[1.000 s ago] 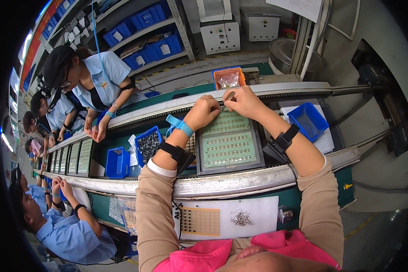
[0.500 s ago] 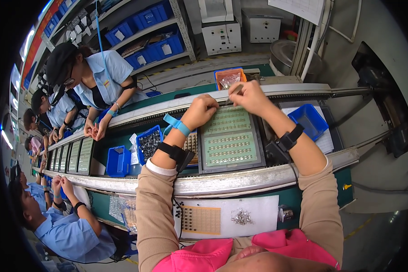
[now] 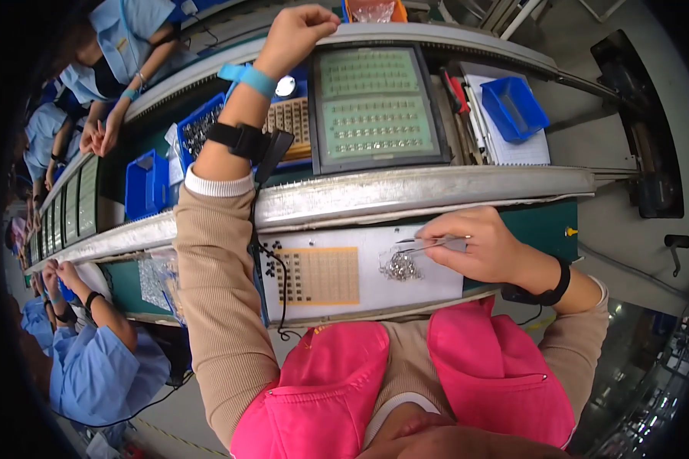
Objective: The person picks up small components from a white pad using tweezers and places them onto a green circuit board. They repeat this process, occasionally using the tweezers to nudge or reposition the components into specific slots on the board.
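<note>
My right hand [image 3: 471,243] pinches metal tweezers [image 3: 430,245]. Their tips point left, just above a loose pile of small shiny metal parts [image 3: 402,269] on a white sheet [image 3: 440,284]. To the left on that sheet lies a tan gridded board [image 3: 335,277], its left columns filled with small dark pieces. My left hand [image 3: 295,37] is raised over the far rail, thumb and fingers pressed together; whatever they hold, if anything, is too small to make out. Below and right of it is a dark frame [image 3: 442,130] holding two green circuit panels [image 3: 377,122].
Metal rails [image 3: 436,187] run across the bench. Blue bins [image 3: 147,183] stand left, another blue bin [image 3: 514,109] right beside red-handled pliers [image 3: 458,96]. An orange bin [image 3: 386,11] stands beyond the far rail. Co-workers' hands [image 3: 98,138] are at the line on the left.
My right hand has come back from the far rail to the metal parts on the near sheet. My left hand has lifted off the panel's far edge. The view has tilted down.
</note>
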Tool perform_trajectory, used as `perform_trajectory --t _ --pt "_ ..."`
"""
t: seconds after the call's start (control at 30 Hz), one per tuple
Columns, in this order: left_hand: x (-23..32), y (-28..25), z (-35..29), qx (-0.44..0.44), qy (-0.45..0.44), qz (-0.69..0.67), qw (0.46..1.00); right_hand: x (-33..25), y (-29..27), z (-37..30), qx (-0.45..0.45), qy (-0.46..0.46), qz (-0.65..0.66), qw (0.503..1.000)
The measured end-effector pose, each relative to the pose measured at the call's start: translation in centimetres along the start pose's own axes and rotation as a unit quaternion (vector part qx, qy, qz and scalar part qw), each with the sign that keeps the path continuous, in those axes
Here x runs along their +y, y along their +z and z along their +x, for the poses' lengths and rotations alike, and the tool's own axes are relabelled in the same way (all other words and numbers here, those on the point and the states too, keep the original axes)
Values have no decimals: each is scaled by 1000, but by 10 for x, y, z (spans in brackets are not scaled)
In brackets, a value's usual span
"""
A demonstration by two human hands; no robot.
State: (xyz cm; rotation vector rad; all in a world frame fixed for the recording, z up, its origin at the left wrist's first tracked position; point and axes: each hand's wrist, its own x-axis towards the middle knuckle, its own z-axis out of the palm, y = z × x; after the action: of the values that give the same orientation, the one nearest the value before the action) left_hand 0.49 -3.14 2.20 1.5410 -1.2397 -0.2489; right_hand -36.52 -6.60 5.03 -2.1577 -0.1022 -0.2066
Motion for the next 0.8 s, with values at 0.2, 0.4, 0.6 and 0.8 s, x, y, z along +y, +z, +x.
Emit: perform_trajectory --t 0.2,0.4,0.6,0.8 --pt "8 -2 -16 45 -144 -26 988 10 19 -37 2 29 -82 996" --pt "13 -5 -26 60 -54 21 996 10 28 -42 8 -12 -89 996" --pt "10 -10 -29 51 -68 1 996 13 32 -40 5 -29 -104 994" --pt "12 -8 -31 58 -37 -16 998 14 32 -39 -9 -75 -117 990"
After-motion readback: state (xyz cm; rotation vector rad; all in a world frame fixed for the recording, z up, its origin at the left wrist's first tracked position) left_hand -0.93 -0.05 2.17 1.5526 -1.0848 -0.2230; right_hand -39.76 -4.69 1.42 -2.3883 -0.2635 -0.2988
